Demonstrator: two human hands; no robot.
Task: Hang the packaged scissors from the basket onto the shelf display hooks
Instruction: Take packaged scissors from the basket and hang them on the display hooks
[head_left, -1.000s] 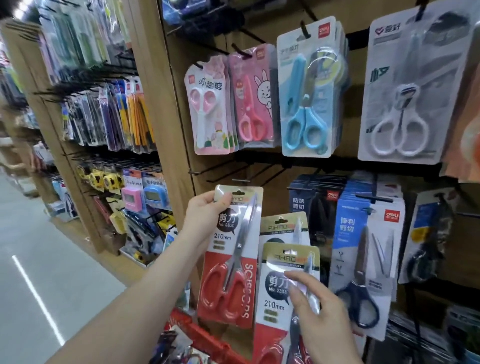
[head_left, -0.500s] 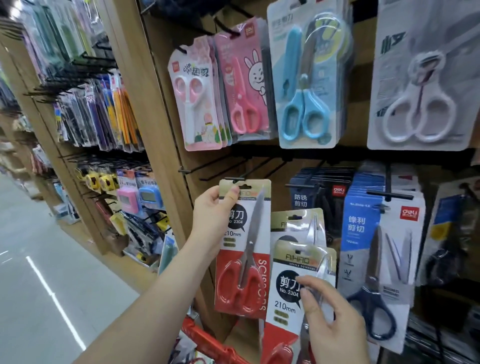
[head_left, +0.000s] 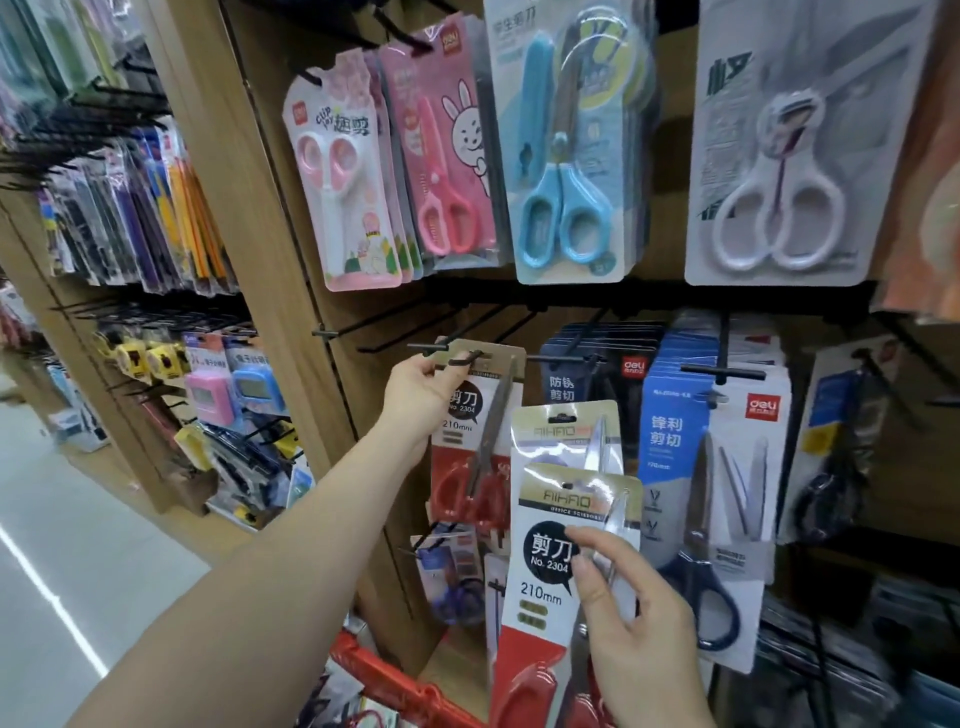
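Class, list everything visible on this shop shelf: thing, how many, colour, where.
Hook pack: one, red and gold, lower row, at a black hook.
Spare packs: two, red and gold, overlapping, front centre.
Pink scissors packs: two stacks, pink, upper left.
Blue scissors pack: stack, light blue, upper middle.
White scissors pack: one, white, upper right.
Navy scissors packs: stack, navy handles, lower right.
Basket: one, red, bottom edge.
Left hand: pinches hook pack.
Right hand: holds spare packs.

1. One wide-angle camera, worn on the person's head, faces forward and slightly down at the shelf display (head_left: 249, 218), close enough that the left hand (head_left: 415, 387) and right hand (head_left: 641, 629) reach it.
2. The aisle floor (head_left: 52, 597) recedes along the frame's left edge.
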